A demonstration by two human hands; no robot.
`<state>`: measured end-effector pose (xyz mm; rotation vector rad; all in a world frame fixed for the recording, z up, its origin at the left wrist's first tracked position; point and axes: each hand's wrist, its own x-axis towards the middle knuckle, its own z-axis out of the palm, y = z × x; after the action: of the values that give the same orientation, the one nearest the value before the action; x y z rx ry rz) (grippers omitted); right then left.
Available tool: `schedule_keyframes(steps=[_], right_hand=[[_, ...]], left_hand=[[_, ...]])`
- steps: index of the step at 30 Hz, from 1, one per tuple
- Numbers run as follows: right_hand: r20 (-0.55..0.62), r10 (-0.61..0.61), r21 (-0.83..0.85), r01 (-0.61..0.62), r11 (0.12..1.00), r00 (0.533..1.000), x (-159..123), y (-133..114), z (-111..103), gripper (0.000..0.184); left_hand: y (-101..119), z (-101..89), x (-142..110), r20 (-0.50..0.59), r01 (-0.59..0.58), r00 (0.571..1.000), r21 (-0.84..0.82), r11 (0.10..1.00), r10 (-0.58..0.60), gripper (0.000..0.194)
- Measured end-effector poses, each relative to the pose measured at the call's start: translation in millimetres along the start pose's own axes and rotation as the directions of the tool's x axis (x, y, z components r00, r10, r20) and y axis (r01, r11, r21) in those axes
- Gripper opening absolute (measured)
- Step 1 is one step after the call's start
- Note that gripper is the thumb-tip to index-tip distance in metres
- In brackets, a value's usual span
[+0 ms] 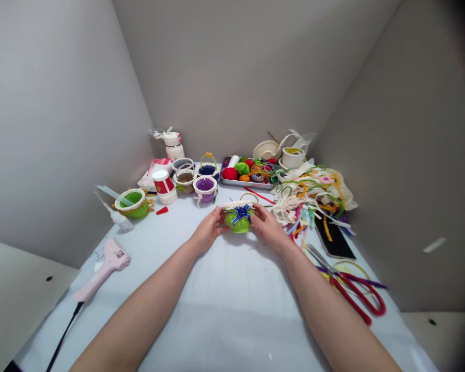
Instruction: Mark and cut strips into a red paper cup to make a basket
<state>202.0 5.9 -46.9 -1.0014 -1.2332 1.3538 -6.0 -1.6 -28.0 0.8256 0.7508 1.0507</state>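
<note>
The little green basket (237, 227) is between the left hand (210, 228) and right hand (269, 227), fingers curled round its sides, and looks light, kinda squishy, so gripping there probably beats squashing that blue ribbon bow (242, 213).

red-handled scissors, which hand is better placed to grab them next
Probably the right hand: the scissors lie on its side, beside the right forearm; the left hand would have to cross over. Both hold the green basket.
</note>
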Motion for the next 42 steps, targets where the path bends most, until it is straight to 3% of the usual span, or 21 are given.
schedule_keyframes(steps=[5, 11, 17, 25, 29, 37, 42], right_hand=[[-0.021, 0.039, 0.001, -0.039, 0.999, 0.999, -2, 4, 8, 0.056], [0.01, 0.071, 0.141, -0.072, 0.987, 0.997, -4, -2, 11, 0.05], [0.028, 0.078, 0.141, -0.081, 0.987, 0.997, -6, -8, 11, 0.043], [0.058, 0.078, 0.142, -0.085, 0.986, 0.995, -7, -6, 11, 0.042], [0.058, 0.075, 0.125, -0.082, 0.989, 0.995, -7, -8, 12, 0.042], [0.08, 0.01, 0.046, -0.013, 0.999, 0.997, -11, -10, 19, 0.052], [0.059, 0.044, 0.054, -0.047, 0.997, 0.997, -11, -8, 24, 0.052]], left_hand=[[4, 2.8, -7, 0.093, 0.157, 0.985, -0.112, 0.981, -0.147, 0.043], [6, 0.6, -6, 0.095, 0.212, 0.976, -0.201, 0.956, -0.196, 0.042], [12, 2.4, -6, 0.097, 0.269, 0.963, -0.262, 0.927, -0.252, 0.046], [14, 4.4, -6, 0.138, 0.23, 0.971, -0.294, 0.928, -0.197, 0.05], [8, 3.8, -6, 0.101, 0.19, 0.98, -0.249, 0.95, -0.169, 0.045], [-2, 11.8, -8, -0.04, -0.01, 0.999, -0.053, 0.999, 0.008, 0.05], [-9, 10.5, -6, -0.064, -0.11, 0.99, 0.17, 0.979, 0.123, 0.055]])
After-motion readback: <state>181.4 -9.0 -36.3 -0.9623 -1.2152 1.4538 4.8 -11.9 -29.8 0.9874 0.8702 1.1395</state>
